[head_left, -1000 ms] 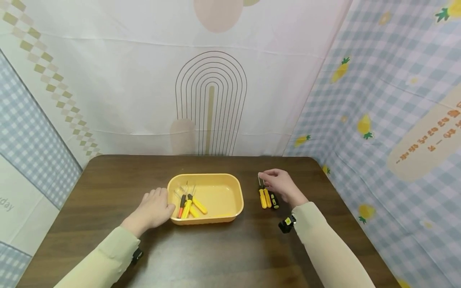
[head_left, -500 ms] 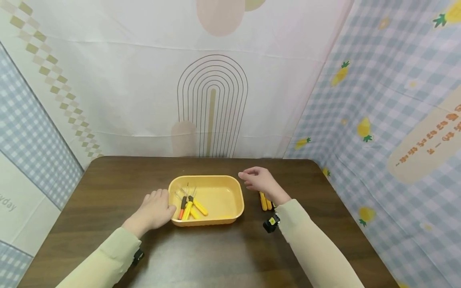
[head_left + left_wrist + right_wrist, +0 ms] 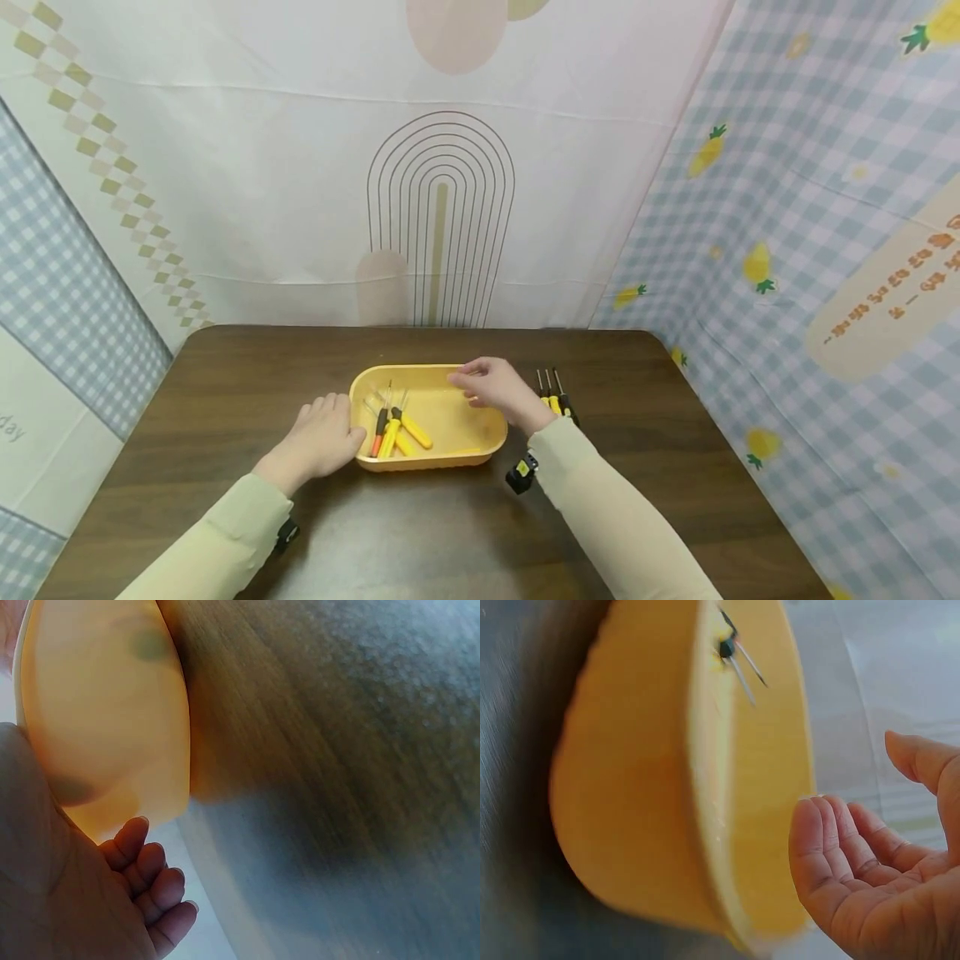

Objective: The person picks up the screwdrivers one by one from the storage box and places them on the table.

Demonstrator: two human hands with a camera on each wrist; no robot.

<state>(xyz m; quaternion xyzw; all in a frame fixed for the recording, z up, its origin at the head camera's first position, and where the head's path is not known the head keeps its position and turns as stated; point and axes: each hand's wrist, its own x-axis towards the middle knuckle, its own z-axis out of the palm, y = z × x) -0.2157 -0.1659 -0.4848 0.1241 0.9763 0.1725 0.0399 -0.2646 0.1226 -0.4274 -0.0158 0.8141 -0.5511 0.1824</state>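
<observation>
My left hand (image 3: 318, 435) holds the left end of a yellow plastic tray (image 3: 491, 454), thumb at the rim. In the left wrist view, its fingers (image 3: 154, 881) curl by the tray's outer wall. Several small screwdrivers lie in the tray's left half, among them a yellow-handled screwdriver (image 3: 417, 431) and a black-and-red screwdriver (image 3: 379, 433). Over the tray's right end hovers my right hand (image 3: 497, 389), palm facing left. The right wrist view shows that hand (image 3: 870, 877) with thumb and fingers apart and nothing between them.
Right of the tray, three more screwdrivers (image 3: 557, 402) lie side by side on the dark wooden table (image 3: 247, 367), their handles partly hidden by my right wrist. Patterned cloth (image 3: 300, 192) hangs behind the table and along both sides.
My right hand has moved left, from the shafts of the screwdrivers on the table to above the tray, carrying nothing. The left hand and the tray have stayed in place.
</observation>
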